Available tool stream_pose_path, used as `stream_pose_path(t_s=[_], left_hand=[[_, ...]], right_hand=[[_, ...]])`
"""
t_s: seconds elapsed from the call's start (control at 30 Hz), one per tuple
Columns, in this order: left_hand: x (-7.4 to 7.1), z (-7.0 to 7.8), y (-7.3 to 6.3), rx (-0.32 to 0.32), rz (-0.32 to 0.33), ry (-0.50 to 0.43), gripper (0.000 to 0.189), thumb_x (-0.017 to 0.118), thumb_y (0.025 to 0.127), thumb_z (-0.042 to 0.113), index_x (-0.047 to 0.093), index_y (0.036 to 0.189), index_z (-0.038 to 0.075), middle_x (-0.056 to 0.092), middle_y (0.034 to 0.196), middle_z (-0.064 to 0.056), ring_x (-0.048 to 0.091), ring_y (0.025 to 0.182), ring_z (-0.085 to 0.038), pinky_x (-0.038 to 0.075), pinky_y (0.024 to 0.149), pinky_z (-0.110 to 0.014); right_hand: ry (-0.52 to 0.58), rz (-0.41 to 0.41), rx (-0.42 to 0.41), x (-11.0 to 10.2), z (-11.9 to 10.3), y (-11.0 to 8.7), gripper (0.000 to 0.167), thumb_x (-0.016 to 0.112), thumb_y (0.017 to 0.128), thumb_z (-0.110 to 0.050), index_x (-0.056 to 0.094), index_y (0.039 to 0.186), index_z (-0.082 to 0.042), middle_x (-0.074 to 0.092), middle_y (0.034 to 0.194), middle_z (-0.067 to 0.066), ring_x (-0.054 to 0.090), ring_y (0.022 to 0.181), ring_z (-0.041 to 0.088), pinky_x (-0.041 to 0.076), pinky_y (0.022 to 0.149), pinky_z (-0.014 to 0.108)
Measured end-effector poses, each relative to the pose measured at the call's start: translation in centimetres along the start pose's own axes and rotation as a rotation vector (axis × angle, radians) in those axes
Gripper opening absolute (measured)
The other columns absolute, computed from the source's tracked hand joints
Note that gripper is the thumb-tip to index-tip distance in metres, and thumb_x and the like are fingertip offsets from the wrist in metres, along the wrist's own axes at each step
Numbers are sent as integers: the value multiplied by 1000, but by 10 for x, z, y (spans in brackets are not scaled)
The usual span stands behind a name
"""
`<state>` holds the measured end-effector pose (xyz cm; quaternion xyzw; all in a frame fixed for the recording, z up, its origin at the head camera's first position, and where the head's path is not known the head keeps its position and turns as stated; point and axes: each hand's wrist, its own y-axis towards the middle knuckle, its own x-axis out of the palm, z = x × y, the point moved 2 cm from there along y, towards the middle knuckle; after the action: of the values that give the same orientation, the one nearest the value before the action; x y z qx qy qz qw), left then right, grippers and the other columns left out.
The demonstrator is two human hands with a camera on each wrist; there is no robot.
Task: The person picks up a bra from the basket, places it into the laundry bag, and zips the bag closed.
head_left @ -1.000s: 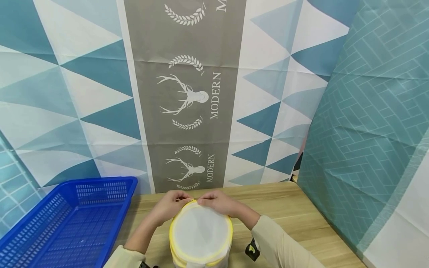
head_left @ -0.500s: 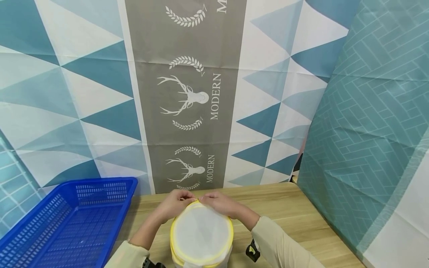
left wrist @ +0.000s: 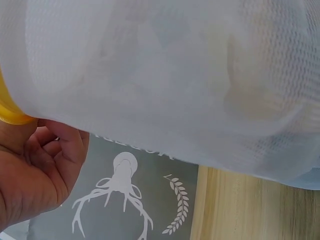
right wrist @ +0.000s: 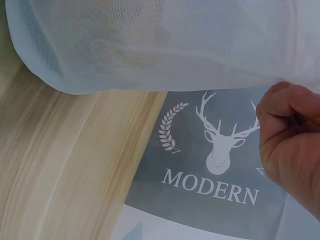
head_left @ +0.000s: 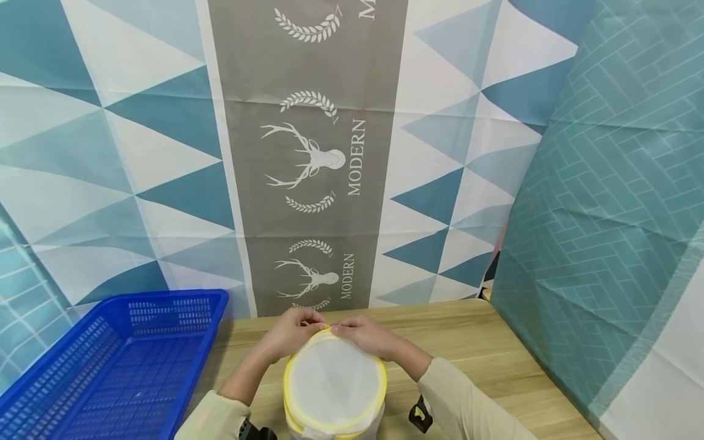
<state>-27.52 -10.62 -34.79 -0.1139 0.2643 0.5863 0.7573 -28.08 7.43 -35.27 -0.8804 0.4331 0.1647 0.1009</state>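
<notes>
A white mesh laundry bag (head_left: 337, 385) with yellow trim stands upright on the wooden table, its round top facing up. At the far side of its rim, my left hand (head_left: 291, 334) pinches the yellow edging between thumb and fingers. My right hand (head_left: 367, 336) pinches the same edging just to the right, the two sets of fingertips almost touching. In the left wrist view the bag's mesh side (left wrist: 150, 75) fills the upper part. Something pale shows dimly through the mesh (right wrist: 175, 45) in the right wrist view. What exactly lies between the fingertips is hidden.
A blue plastic basket (head_left: 211, 342) with slotted walls stands left of the bag. Wood-grain tabletop (head_left: 484, 360) extends to the right. Patterned cloth (head_left: 313, 214) hangs behind the table, and a teal sheet (head_left: 599, 244) hangs on the right.
Both hands have shifted slightly rightward along the far rim, still pinching the edging. The bag has moved a little to the right in view; the camera has turned slightly too.
</notes>
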Motion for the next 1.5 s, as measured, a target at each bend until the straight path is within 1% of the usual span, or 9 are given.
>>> stream_pose_path(t_s=[0.17, 0.3, 0.47, 0.6, 0.73, 1.03, 1.23, 1.37, 1.5], left_hand=[[0, 0, 1, 20, -13, -19, 14, 60, 90, 15, 68, 92, 3, 66, 86, -6, 58, 72, -13, 49, 61, -28], [-1, -1, 1, 32, -25, -34, 16, 60, 90, 15, 68, 94, 2, 67, 88, -8, 59, 72, -12, 49, 61, -28], [-1, -3, 2, 40, -19, -5, 16, 61, 90, 17, 69, 94, 4, 66, 89, -6, 59, 72, -11, 49, 62, -27], [0, -6, 4, 39, -9, 16, 15, 61, 90, 17, 69, 93, 5, 66, 86, -5, 58, 71, -12, 49, 63, -28], [0, -7, 4, 40, -7, 10, 15, 62, 90, 17, 70, 93, 5, 66, 84, -4, 59, 71, -12, 50, 63, -28], [0, -13, 3, 32, 20, -10, 17, 65, 88, 20, 71, 90, 4, 67, 81, -4, 58, 68, -11, 49, 60, -26], [0, -12, 2, 59, 16, -8, 19, 63, 89, 21, 70, 91, 3, 67, 81, -5, 57, 66, -10, 49, 59, -25], [0, -12, 1, 68, 12, -20, 19, 63, 90, 20, 70, 91, 2, 67, 81, -6, 57, 65, -10, 48, 58, -24], [-1, -13, 0, 64, 16, -21, 19, 63, 90, 19, 69, 92, 2, 67, 81, -6, 57, 66, -10, 48, 58, -24]], right_hand=[[9, 9, 0, -1, 2, -1, 34, 47, 98, -26, 64, 112, 0, 67, 84, 6, 61, 59, 8, 52, 55, 25], [16, 14, 3, -1, 4, -2, 34, 47, 98, -27, 64, 113, -1, 67, 83, 5, 61, 58, 8, 52, 54, 25], [7, 38, 8, -1, 4, -1, 35, 47, 98, -29, 65, 111, -2, 67, 79, 3, 60, 56, 8, 52, 52, 26], [-3, 50, 7, 0, 4, -1, 34, 48, 98, -29, 66, 108, -2, 65, 76, 2, 59, 55, 8, 51, 52, 25], [-3, 52, -2, 1, 4, -1, 34, 48, 98, -28, 66, 108, 0, 65, 77, 2, 59, 55, 8, 51, 52, 25], [7, 57, -10, 2, 6, -1, 33, 48, 98, -25, 66, 107, 2, 65, 78, 3, 59, 55, 7, 51, 52, 23], [-3, 69, -23, 0, 8, -2, 34, 47, 98, -24, 65, 106, 4, 65, 83, 4, 58, 56, 6, 50, 53, 22], [5, 78, -14, 0, 10, -3, 33, 48, 98, -23, 65, 102, 5, 61, 79, 1, 57, 55, 6, 49, 51, 21], [13, 80, -10, 1, 9, -4, 34, 49, 97, -25, 65, 102, 4, 61, 78, 0, 57, 55, 6, 50, 51, 22]])
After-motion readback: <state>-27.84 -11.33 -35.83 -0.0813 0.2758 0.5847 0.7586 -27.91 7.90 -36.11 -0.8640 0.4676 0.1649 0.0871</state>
